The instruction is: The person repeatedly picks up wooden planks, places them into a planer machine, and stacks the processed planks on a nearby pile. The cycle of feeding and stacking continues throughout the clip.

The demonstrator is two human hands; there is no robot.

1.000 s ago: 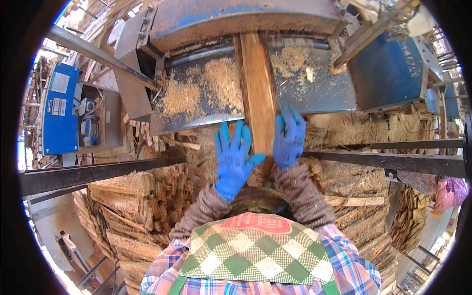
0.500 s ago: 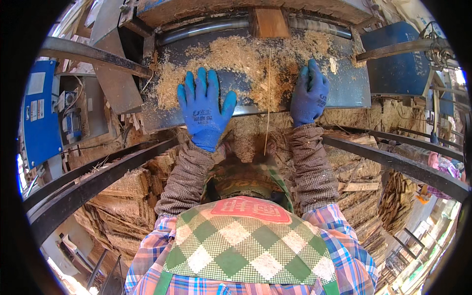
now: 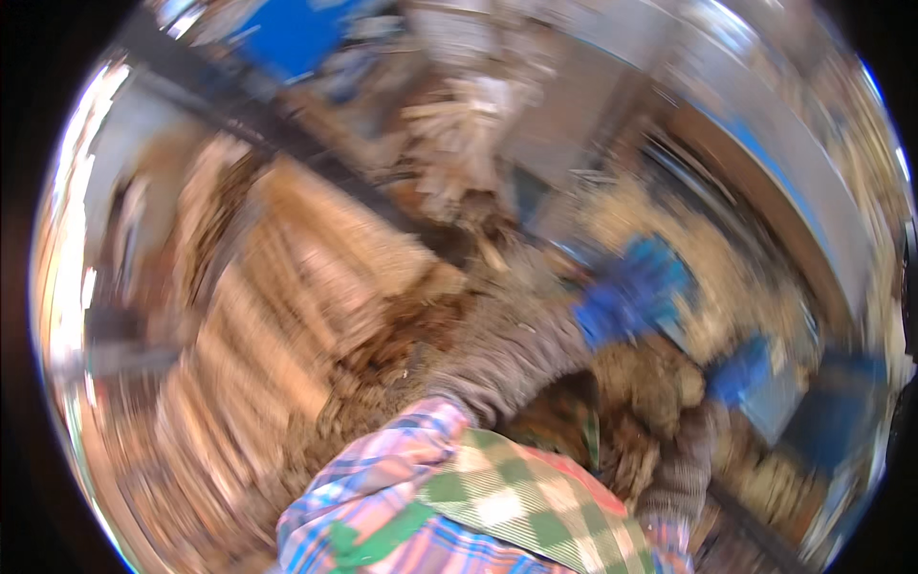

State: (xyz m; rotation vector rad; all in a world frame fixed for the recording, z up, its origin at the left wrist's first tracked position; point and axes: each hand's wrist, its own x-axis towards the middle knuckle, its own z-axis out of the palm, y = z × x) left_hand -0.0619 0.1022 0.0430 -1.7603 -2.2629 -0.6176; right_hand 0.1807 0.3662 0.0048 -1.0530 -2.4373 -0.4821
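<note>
A checked apron (image 3: pixel 516 493) is lying nearest the viewer over a plaid shirt (image 3: pixel 382 469) (its squares are showing green and cream). Ribbed brown sleeves (image 3: pixel 521 359) are bunching along both forearms. The left hand (image 3: pixel 631 292), in a blue work glove, is hovering over or resting on the sawdust; blur is hiding which. Its fingers are standing apart, with nothing visible in their grasp. The right hand (image 3: pixel 739 373), gloved alike, is smearing so much that its fingers' opening and hold cannot be told. The sawdust (image 3: pixel 722 273) is looking pale tan, loose and powdery, spreading in an uneven patch across the flat metal desk (image 3: pixel 773 407). To the left, rough, reddish-tan boards (image 3: pixel 296 306) are forming a tall, layered stack. Beyond the sawdust, a grey machine housing (image 3: pixel 798 158) is curving, a blue stripe along it.
</note>
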